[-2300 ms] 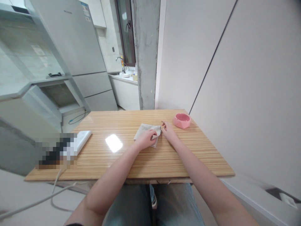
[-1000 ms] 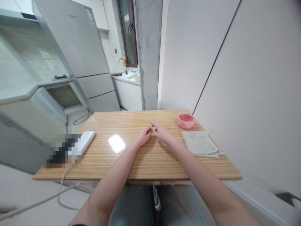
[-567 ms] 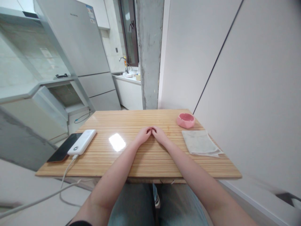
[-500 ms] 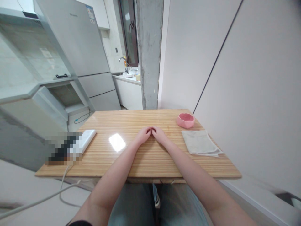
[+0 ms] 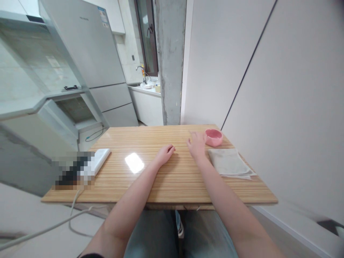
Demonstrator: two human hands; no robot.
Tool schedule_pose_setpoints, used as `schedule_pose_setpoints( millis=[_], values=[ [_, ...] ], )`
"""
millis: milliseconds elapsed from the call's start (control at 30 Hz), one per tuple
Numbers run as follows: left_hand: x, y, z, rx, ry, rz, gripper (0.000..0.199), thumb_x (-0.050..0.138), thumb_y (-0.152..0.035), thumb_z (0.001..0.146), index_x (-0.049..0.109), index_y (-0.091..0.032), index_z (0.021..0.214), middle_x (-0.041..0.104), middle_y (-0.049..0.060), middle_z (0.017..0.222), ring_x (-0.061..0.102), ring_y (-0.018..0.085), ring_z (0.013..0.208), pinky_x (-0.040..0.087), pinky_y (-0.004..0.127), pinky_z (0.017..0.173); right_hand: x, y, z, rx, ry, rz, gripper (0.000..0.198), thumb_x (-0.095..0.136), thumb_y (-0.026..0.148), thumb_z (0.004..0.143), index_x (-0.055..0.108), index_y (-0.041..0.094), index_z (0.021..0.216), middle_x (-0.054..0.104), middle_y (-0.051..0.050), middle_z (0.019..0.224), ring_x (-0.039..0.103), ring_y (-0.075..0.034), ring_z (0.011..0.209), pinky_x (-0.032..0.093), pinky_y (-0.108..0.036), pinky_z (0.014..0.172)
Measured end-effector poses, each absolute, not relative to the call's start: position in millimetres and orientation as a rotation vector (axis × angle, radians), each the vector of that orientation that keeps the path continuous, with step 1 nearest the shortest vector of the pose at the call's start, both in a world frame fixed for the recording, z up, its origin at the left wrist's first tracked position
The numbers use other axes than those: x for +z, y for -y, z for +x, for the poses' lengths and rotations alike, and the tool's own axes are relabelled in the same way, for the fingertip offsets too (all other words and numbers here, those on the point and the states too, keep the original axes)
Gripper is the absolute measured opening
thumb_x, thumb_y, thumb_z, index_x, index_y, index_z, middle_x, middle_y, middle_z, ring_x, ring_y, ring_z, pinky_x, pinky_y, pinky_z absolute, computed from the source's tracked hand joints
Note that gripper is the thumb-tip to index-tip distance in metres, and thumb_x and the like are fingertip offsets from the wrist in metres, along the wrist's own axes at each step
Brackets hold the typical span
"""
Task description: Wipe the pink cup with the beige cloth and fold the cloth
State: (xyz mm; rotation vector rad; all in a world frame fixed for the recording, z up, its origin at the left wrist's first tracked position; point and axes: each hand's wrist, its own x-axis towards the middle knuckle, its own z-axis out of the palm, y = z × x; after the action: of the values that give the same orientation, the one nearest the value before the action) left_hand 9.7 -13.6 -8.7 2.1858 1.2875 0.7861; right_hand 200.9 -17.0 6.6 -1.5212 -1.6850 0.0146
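My left hand (image 5: 165,155) rests on the middle of the wooden table (image 5: 134,136), its fingers curled in and nothing seen in them. To its right, my right hand (image 5: 197,145) is over the table with the fingers apart and slightly blurred. It holds nothing. Just right of those fingers stands a small pink bowl with faceted sides (image 5: 214,138), much like an ashtray; whether the hand touches it I cannot tell. A folded grey cloth (image 5: 227,162) lies nearer to me, beside my right wrist.
At the table's left edge lies a white power strip-like block (image 5: 102,157) next to a pixelated dark area. A pale cable (image 5: 72,206) hangs off that side. A wall (image 5: 242,107) runs close along the right. Beyond are a fridge (image 5: 88,53) and a sink counter.
My hands were together at the fingertips. The right one has moved away to the right and forward, toward the pink bowl, and its fingers have spread. My left hand has stayed.
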Motion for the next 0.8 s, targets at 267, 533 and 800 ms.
schedule_pose_setpoints(
  millis=[267, 533, 800],
  values=[
    [-4.5, 17.1, 9.6, 0.761, -1.279, 2.191, 0.034, 0.035, -0.036, 0.091, 0.060, -0.018, 0.077, 0.066, 0.005, 0.082, 0.057, 0.019, 0.083, 0.043, 0.031, 0.077, -12.8, 11.2, 268.6, -0.124, 1.244, -2.036, 0.033, 0.047, 0.028, 0.083, 0.062, 0.014, 0.109, 0.029, -0.021, 0.147, 0.017, -0.042, 0.139, 0.015, -0.070, 0.105],
    [-4.4, 19.3, 10.8, 0.738, -1.292, 2.295, 0.024, 0.042, -0.027, 0.088, 0.061, -0.017, 0.078, 0.063, 0.005, 0.078, 0.056, 0.018, 0.077, 0.046, 0.031, 0.076, -11.0, 1.6, 262.1, -0.074, 1.445, -1.793, 0.024, 0.053, 0.025, 0.081, 0.059, 0.011, 0.100, 0.058, -0.018, 0.109, 0.043, -0.031, 0.121, 0.016, -0.057, 0.112],
    [12.1, 29.9, 11.2, 1.094, -1.331, 2.677, 0.048, 0.058, -0.018, 0.082, 0.051, -0.020, 0.129, 0.030, 0.014, 0.150, 0.018, 0.030, 0.143, 0.025, 0.051, 0.114, 0.7, 13.4, 192.5, 0.027, 1.974, -1.257, 0.003, 0.057, 0.022, 0.082, 0.059, 0.021, 0.083, 0.059, -0.007, 0.089, 0.054, -0.026, 0.102, 0.024, -0.054, 0.113]
  ],
)
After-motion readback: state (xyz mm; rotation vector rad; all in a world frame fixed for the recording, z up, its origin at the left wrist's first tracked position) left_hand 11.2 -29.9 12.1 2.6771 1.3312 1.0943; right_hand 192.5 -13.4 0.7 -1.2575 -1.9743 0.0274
